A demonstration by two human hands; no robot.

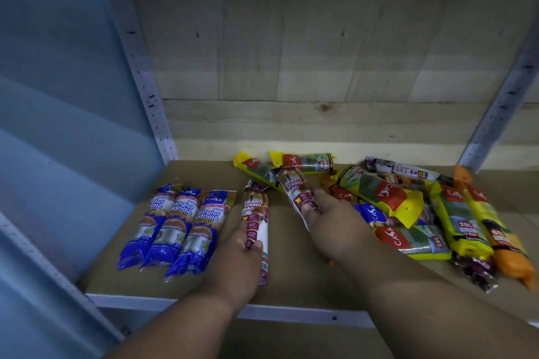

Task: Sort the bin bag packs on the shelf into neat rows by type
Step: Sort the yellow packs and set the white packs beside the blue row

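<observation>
Lying side by side at the left of the shelf (291,280) are three blue "Singlet Handle" packs (178,227), touching one another in a neat row with their printed tops pointing toward the wooden back panel (320,67). Just to the right of that row, the left hand (233,259) holds a white and maroon "Draw String Bag" pack (256,221) that lies on the shelf parallel to the blue ones, the thumb curled over its lower half and the rest of the fingers hidden beneath it. Farther right, the right hand (335,224) grips a second "Draw String Bag" pack (294,186), tilted with its top leaning left, the fingers (310,208) wrapped over its lower end. Behind these two lie a pair of yellow Casa packs (280,166) near the back panel. To the right of the right hand sits an unsorted heap (414,213): more yellow packs lying at different angles and overlapping, a blue pack partly buried under them, another white draw string pack (405,170) at the back of the heap, an orange pack (507,248) at the far right edge, and a dark maroon pack (475,271) poking out at the front.
</observation>
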